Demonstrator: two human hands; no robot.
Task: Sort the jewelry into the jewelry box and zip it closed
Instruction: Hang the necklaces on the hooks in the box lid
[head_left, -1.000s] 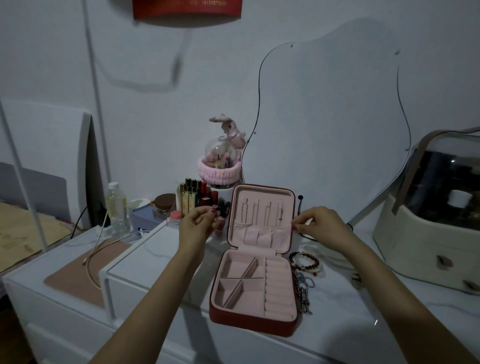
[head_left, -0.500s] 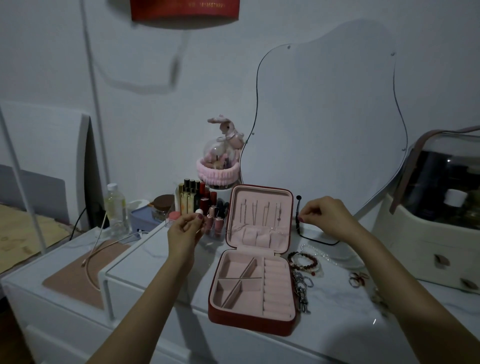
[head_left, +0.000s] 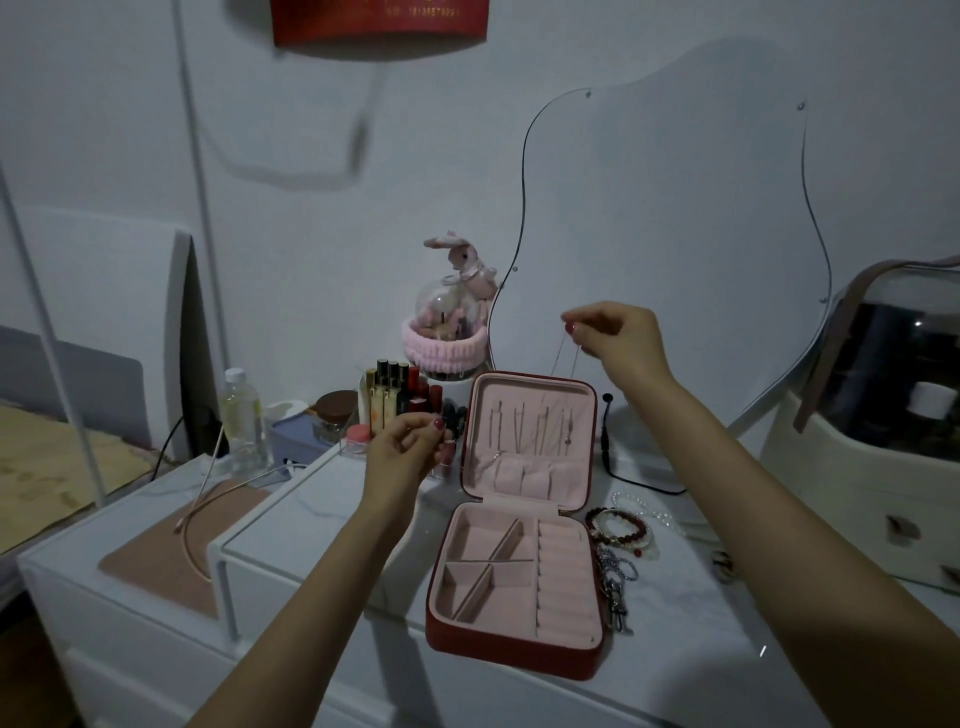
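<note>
Hanging from the pinched fingers of the right hand (head_left: 618, 340), one thin necklace (head_left: 570, 379) drops in front of the lid of the open jewelry box (head_left: 519, 566). The left hand (head_left: 410, 449) is curled; its contents cannot be told. Two beaded bracelets (head_left: 621, 530) lie just right of the box.

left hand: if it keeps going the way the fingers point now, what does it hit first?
The left hand points up and to the right, fingers pinched. First in that line look to be the lipsticks just beyond its fingertips, then the left edge of the jewelry box lid. Depth is unclear from one view.
</note>
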